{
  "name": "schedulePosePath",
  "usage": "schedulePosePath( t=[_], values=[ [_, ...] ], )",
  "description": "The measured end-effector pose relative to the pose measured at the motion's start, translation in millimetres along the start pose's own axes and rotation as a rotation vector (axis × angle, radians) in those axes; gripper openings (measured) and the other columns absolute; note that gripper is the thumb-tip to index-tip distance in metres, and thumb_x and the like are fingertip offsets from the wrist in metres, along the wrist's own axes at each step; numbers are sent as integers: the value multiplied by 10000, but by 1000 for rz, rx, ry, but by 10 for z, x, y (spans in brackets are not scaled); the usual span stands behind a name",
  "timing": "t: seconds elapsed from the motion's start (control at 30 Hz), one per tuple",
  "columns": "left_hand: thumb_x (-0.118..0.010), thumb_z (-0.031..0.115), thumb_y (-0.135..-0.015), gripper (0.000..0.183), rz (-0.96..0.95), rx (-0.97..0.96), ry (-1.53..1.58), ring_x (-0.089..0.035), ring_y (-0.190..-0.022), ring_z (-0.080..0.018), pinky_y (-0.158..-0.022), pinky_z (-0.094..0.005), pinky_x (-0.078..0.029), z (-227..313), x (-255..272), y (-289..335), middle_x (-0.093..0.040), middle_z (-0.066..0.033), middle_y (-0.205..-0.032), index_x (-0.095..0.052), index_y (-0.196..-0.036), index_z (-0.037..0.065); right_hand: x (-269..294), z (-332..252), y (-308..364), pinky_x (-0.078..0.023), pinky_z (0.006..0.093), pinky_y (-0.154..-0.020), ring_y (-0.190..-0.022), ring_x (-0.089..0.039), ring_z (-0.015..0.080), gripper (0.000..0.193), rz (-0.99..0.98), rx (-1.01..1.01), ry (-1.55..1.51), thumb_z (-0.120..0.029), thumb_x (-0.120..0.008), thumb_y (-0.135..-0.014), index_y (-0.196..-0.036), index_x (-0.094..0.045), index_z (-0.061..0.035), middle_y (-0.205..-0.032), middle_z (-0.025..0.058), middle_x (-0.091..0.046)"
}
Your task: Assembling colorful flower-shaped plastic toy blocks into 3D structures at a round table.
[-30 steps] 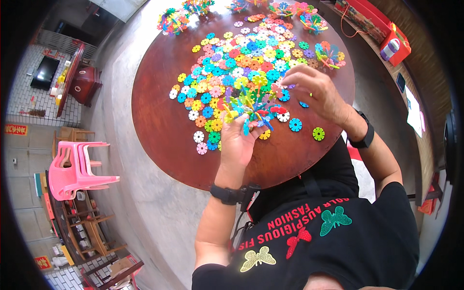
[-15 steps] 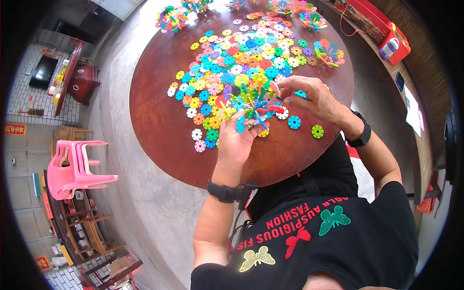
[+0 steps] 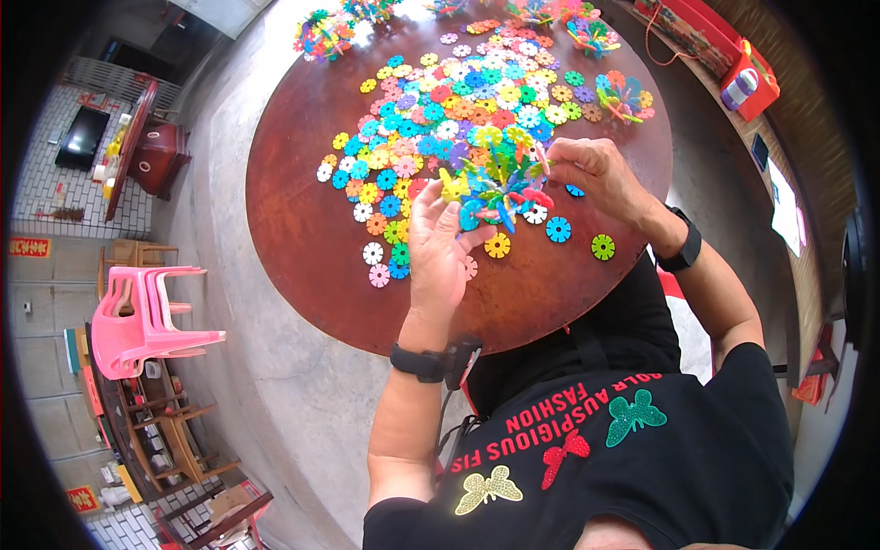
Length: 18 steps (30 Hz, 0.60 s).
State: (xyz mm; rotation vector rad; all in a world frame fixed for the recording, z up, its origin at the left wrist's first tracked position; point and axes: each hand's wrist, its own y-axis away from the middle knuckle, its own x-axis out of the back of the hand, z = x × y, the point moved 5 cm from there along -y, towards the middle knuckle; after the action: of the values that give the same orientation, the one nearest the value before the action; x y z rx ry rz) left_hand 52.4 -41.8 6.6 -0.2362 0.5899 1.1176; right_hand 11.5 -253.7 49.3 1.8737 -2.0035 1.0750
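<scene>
My left hand grips the left side of a cluster of interlocked plastic snowflake discs, held above the table. Blue, green, yellow and red discs stick out of it in all directions. At the cluster's right side, my right hand pinches a pink snowflake disc between thumb and fingertips; whether its slot is joined to the cluster I cannot tell. Beneath and beyond both hands, many loose notched discs in mixed colours spread over the round brown table.
Several finished-looking disc clusters stand along the far edge, and another cluster sits at the right. Loose blue and green discs lie near my right forearm. Stacked pink chairs stand on the floor at left.
The cluster has turned in my left hand and moved slightly up and right. My right hand, with the pink disc, has shifted a little rightward beside it.
</scene>
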Motion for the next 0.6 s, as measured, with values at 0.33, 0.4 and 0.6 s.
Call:
schedulePosePath(
  t=[0.33, 0.4, 0.6],
  values=[
    [-542, 121, -950, 151, 28, -120, -76, -621, -903, -165, -791, -347, -561, 11, 29, 11, -567, -56, -996, -511, -1072, 38, -139, 275, 45, -440, 269, -642, -700, -478, 53, 131, -34, -260, -349, -93, -630, -874, -854, -562, 18, -686, 15, -541],
    [-569, 109, -935, 142, 2, -212, -252, -620, -896, -147, -774, -330, -560, 58, -41, 33, -586, -54, -996, -537, -1047, 29, -174, 340, 73, -433, 260, -642, -700, -461, 42, 132, -44, -321, -470, -93, -628, -877, -841, -561, 15, -682, -7, -527],
    [-600, 80, -912, 161, 17, -209, -227, -626, -870, -133, -764, -303, -556, -3, 23, 9, -630, -60, -980, -554, -1045, 2, -225, 416, 85, -437, 251, -648, -696, -467, 35, 126, -74, -314, -430, -92, -621, -881, -829, -572, 11, -688, -25, -532]
  ],
)
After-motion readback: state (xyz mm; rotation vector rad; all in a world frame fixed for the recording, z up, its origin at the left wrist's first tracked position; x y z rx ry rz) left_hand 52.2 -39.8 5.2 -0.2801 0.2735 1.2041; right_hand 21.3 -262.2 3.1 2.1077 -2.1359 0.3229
